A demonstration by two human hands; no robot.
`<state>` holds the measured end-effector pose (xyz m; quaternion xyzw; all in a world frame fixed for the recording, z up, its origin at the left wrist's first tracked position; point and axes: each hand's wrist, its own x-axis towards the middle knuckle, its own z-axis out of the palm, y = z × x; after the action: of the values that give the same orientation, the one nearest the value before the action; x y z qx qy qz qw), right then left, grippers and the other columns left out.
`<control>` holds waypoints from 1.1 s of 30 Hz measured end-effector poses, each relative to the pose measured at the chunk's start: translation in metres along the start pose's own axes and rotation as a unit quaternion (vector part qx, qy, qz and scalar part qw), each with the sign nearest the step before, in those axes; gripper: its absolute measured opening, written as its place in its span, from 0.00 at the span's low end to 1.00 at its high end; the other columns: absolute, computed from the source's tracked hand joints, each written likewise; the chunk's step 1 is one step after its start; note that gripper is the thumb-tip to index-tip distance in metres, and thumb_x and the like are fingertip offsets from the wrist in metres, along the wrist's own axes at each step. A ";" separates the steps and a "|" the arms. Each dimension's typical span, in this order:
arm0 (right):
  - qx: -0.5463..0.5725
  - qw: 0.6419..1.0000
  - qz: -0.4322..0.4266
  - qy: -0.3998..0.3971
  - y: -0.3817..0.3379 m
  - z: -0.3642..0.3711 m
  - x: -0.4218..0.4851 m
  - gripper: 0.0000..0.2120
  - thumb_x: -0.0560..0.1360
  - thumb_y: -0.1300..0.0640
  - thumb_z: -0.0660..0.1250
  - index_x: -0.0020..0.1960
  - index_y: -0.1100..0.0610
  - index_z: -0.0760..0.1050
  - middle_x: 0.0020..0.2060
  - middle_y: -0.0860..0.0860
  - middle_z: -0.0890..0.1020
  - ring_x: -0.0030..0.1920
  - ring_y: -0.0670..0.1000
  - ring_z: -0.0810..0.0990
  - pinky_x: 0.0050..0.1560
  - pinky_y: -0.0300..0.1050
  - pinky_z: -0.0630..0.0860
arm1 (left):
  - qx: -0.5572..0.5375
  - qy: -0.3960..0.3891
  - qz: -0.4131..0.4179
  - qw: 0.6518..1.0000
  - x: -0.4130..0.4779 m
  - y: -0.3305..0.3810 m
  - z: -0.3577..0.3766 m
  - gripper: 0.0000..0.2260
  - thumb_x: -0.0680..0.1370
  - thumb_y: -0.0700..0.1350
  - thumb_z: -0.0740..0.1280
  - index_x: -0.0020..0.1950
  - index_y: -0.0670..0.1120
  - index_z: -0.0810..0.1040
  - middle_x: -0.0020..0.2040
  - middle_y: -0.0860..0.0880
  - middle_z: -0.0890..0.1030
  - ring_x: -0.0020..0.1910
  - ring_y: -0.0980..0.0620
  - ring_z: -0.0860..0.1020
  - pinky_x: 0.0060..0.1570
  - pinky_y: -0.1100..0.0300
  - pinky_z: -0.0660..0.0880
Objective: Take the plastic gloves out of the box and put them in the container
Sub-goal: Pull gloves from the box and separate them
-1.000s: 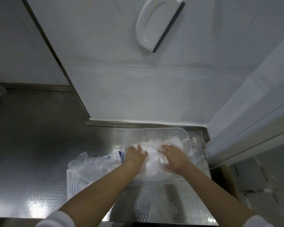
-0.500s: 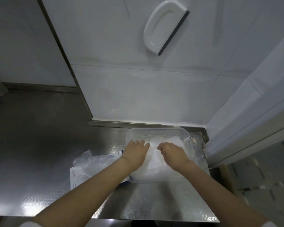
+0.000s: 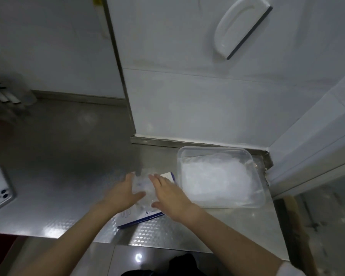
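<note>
Plastic gloves (image 3: 215, 182), thin, translucent: heap in clear rectangular plastic container (image 3: 213, 149); more on white blue-edged cardboard box (image 3: 141, 218). My left hand (image 3: 126, 193) and right hand (image 3: 167, 194) have left the container and flank the box, fingers straight, gripping nothing. Next load pending.

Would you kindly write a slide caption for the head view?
Left hand and right hand, fingers straight, over the glove box beside the clear container of plastic gloves on a steel counter.
</note>
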<state>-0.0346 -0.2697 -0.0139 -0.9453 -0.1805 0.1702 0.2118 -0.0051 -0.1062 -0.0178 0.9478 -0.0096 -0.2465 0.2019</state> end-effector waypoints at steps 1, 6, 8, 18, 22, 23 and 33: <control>-0.032 0.999 0.008 0.000 -0.001 0.007 0.007 0.36 0.76 0.57 0.67 0.76 0.58 0.50 0.75 0.56 0.58 0.73 0.55 0.60 0.70 0.46 0.60 | -0.008 -0.010 0.018 1.000 -0.001 -0.001 0.002 0.28 0.76 0.52 0.68 0.73 0.47 0.62 0.66 0.46 0.74 0.62 0.47 0.74 0.59 0.58 0.70; -0.127 0.989 0.070 0.016 0.002 0.011 0.024 0.30 0.77 0.62 0.64 0.74 0.59 0.54 0.68 0.59 0.67 0.65 0.58 0.70 0.59 0.50 0.71 | -0.020 -0.010 0.088 0.996 -0.004 -0.010 0.011 0.14 0.77 0.46 0.67 0.62 0.46 0.76 0.63 0.48 0.76 0.60 0.51 0.74 0.57 0.67 0.66; -0.139 0.986 0.090 0.026 0.003 0.010 0.026 0.34 0.76 0.63 0.66 0.75 0.59 0.51 0.69 0.59 0.64 0.64 0.59 0.71 0.57 0.48 0.72 | -0.009 -0.027 0.118 0.993 -0.005 -0.015 0.016 0.15 0.77 0.46 0.67 0.63 0.46 0.75 0.63 0.48 0.75 0.63 0.51 0.72 0.61 0.66 0.64; -0.038 0.987 0.153 0.013 0.001 -0.013 0.033 0.09 0.79 0.58 0.62 0.53 0.62 0.77 0.52 0.60 0.81 0.54 0.61 0.78 0.48 0.46 0.72 | 0.210 -0.036 0.191 0.958 -0.007 -0.024 0.029 0.22 0.79 0.52 0.62 0.72 0.54 0.63 0.68 0.54 0.70 0.67 0.49 0.63 0.63 0.52 0.62; -0.021 0.984 0.162 0.067 0.005 -0.028 0.027 0.09 0.79 0.60 0.60 0.51 0.62 0.78 0.49 0.59 0.82 0.51 0.60 0.79 0.43 0.45 0.69 | 0.283 -0.041 0.194 0.938 -0.010 -0.023 0.027 0.28 0.79 0.55 0.60 0.76 0.50 0.55 0.70 0.49 0.68 0.70 0.47 0.61 0.66 0.50 0.58; -0.018 0.983 0.166 0.082 0.006 -0.033 0.026 0.09 0.79 0.60 0.60 0.51 0.62 0.78 0.49 0.59 0.82 0.50 0.60 0.79 0.43 0.45 0.70 | 0.295 -0.042 0.191 0.935 -0.010 -0.022 0.026 0.28 0.79 0.56 0.60 0.76 0.49 0.56 0.70 0.47 0.68 0.70 0.47 0.60 0.67 0.49 0.57; 0.029 0.962 0.174 0.209 0.032 -0.072 0.008 0.08 0.78 0.64 0.59 0.48 0.58 0.76 0.38 0.48 0.75 0.40 0.51 0.72 0.39 0.42 0.65 | 0.335 -0.044 0.167 0.926 -0.007 -0.014 0.032 0.28 0.78 0.63 0.55 0.72 0.47 0.63 0.68 0.48 0.70 0.70 0.46 0.60 0.69 0.41 0.51</control>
<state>0.0098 -0.3177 0.0311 -0.9701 0.0402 0.0083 0.2390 -0.0270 -0.1049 -0.0453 0.9333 -0.2582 -0.2331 -0.0897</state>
